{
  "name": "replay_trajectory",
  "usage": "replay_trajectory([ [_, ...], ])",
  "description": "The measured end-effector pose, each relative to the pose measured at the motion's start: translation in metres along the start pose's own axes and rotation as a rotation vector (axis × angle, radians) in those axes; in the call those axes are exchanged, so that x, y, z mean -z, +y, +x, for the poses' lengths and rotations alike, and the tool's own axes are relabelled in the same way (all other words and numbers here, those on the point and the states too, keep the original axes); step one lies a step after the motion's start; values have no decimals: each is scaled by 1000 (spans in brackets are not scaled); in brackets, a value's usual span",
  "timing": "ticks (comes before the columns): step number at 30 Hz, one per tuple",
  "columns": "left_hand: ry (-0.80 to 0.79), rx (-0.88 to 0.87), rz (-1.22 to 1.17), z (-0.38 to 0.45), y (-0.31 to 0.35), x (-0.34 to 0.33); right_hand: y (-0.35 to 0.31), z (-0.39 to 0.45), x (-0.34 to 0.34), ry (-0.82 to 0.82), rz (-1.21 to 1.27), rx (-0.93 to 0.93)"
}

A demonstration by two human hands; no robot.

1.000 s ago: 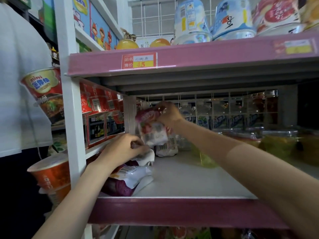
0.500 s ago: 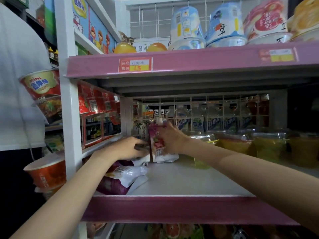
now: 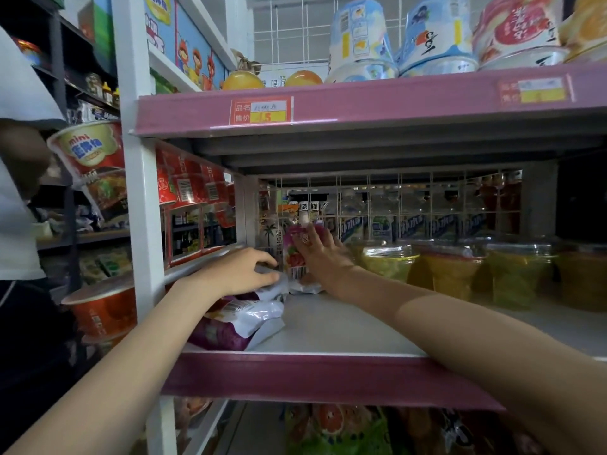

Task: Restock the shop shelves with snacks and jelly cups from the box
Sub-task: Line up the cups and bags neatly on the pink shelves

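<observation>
The right hand (image 3: 317,257) steadies a pink spouted jelly pouch (image 3: 295,251) standing upright at the back left of the shelf (image 3: 328,326); its fingers lie fairly straight against the pouch's right face and top, touching rather than wrapping it, though the thumb is hidden, so a pinch cannot be ruled out. The left hand (image 3: 243,270) curls down over the top of a stack of flat pouches (image 3: 239,320) just left of it, fingers bent onto a crinkled silver-white pack.

To finish this placement well, I judge the pouch should be settled on its folded base against the wire back grid (image 3: 410,205), pressed lightly until it balances, and released slowly; a soft pouch with a narrow gusset tips easily. The left hand should hold the stack back so it does not slide into the standing pouch.

The upright pouch is glossy film, pink with red fruit print, a barcode low on its face and a white cap on top. The stacked packs are slack foil, purple and silver, wrinkled and shiny. To the right stands a row of clear plastic jelly cups (image 3: 460,267), yellow and green inside, rigid and round with clear lids. The shelf deck is smooth pale metal with a pink front lip. Above sit large printed tubs (image 3: 437,37) and a price tag (image 3: 259,111).
</observation>
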State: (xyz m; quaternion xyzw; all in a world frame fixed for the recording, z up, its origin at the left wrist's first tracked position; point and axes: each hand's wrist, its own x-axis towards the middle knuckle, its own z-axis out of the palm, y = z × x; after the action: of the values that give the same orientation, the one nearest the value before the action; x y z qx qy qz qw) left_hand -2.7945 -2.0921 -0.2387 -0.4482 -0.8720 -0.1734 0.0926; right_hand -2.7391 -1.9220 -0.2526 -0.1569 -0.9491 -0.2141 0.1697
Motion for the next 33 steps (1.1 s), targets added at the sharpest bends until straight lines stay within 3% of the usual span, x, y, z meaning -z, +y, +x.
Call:
replay_trajectory([
  [4, -24, 18, 10, -18, 0, 4, 6, -3, 5, -53, 65, 21],
  [9, -25, 50, 85, -37, -1, 11, -7, -11, 29, 138, 539, 158],
  [14, -3, 105, 87, -50, 0, 13, -41, -10, 50, -244, 731, 224],
  [17, -9, 114, 106, -60, -2, 15, -52, -4, 49, -291, 788, 188],
  [24, -17, 122, 1, -66, 0, 19, -23, -40, 64, -67, 914, 90],
  [29, 249, 208, -472, -41, 18, 14, 2, -72, 59, 271, 1028, -4],
  [31, 229, 198, -604, -23, 27, 10, 2, -71, 52, 396, 987, -64],
  [33, 182, 114, -674, -10, 33, 6, 1, -65, 47, 359, 949, -100],
])
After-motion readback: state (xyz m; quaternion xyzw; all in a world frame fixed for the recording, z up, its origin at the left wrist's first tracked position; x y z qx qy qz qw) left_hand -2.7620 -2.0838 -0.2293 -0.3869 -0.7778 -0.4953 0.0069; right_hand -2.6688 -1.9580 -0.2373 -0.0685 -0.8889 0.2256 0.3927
